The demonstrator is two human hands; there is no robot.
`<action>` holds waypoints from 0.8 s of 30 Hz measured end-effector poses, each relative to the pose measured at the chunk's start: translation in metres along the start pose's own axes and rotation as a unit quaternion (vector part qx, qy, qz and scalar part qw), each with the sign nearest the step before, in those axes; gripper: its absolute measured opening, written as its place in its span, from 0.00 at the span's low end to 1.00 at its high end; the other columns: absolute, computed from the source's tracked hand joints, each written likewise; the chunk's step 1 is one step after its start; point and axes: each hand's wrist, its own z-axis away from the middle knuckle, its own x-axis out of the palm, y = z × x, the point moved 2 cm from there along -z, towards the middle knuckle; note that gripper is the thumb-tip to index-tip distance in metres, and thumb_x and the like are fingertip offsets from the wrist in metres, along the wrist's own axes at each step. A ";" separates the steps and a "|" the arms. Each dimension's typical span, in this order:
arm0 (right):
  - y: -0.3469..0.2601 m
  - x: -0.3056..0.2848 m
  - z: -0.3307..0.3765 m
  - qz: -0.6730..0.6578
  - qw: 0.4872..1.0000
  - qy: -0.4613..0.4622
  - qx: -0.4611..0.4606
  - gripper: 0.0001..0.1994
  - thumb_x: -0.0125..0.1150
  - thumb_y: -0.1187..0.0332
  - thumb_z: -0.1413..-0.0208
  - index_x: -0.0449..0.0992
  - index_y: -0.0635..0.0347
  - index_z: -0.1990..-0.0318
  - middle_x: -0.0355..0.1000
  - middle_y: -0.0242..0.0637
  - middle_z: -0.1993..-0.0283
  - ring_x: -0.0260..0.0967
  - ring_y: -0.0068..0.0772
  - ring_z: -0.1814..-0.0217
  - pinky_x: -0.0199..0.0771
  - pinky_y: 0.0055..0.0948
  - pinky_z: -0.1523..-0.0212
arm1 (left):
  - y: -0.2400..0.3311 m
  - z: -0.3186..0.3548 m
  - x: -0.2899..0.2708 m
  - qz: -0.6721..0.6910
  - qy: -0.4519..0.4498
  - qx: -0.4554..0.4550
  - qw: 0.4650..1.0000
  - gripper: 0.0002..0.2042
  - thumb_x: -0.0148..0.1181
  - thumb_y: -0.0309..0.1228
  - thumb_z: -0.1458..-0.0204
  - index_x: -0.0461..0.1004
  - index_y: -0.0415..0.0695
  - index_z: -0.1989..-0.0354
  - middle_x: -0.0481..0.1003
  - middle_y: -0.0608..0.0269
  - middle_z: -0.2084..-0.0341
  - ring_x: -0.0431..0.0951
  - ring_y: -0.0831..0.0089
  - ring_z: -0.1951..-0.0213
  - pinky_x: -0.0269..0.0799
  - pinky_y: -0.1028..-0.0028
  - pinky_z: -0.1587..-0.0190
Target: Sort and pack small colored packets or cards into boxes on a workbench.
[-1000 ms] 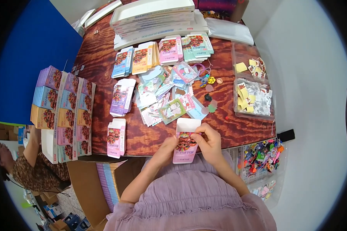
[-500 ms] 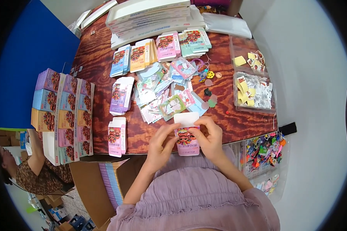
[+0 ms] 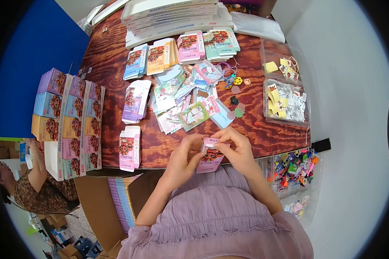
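Note:
Close to my body, at the table's near edge, a small pink carton (image 3: 210,161) with a printed character is held between both hands. My left hand (image 3: 185,156) grips its left side, thumb and fingers closed on it. My right hand (image 3: 236,149) has its fingertips at the carton's far end, where the flap is bent over. Left of my hands, a flat pink carton (image 3: 127,149) lies on the table, with a stack of purple cartons (image 3: 134,103) beyond it. A heap of patterned sachets and cards (image 3: 190,112) spreads just past my hands.
Blue, orange, pink and green carton stacks (image 3: 222,42) line the back, before long white boxes (image 3: 168,19). Filled display trays (image 3: 73,127) stand left. A clear divided case (image 3: 285,99) sits right. Below the edge are a cardboard box (image 3: 97,207) and trinkets (image 3: 291,170). Another person (image 3: 43,190) works at left.
The carton's white flap, upright before, is now folded over toward me. Both hands have shifted slightly, and the carton is tilted a little more.

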 end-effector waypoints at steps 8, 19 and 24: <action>-0.003 -0.004 -0.006 -0.025 0.990 -0.006 0.135 0.02 0.64 0.78 0.43 0.78 0.69 0.64 0.79 0.35 0.63 0.74 0.18 0.63 0.74 0.20 0.62 | -0.003 0.001 -0.003 0.057 -0.044 -0.033 0.997 0.30 0.58 0.14 0.44 0.60 0.44 0.32 0.75 0.57 0.56 0.79 0.73 0.57 0.76 0.74 0.56; 0.002 -0.006 0.003 -0.021 0.989 -0.073 0.126 0.10 0.63 0.79 0.45 0.81 0.67 0.54 0.77 0.40 0.53 0.75 0.27 0.52 0.75 0.25 0.54 | -0.020 -0.003 -0.017 -0.012 -0.101 0.020 0.995 0.30 0.54 0.12 0.43 0.61 0.43 0.31 0.73 0.60 0.54 0.76 0.76 0.54 0.74 0.75 0.52; 0.000 -0.004 -0.002 0.030 0.997 -0.069 0.023 0.13 0.63 0.80 0.45 0.81 0.66 0.52 0.76 0.39 0.54 0.75 0.26 0.53 0.75 0.24 0.56 | -0.014 -0.003 -0.017 0.144 -0.058 -0.050 0.987 0.25 0.53 0.13 0.42 0.65 0.40 0.34 0.73 0.59 0.49 0.77 0.75 0.52 0.75 0.75 0.51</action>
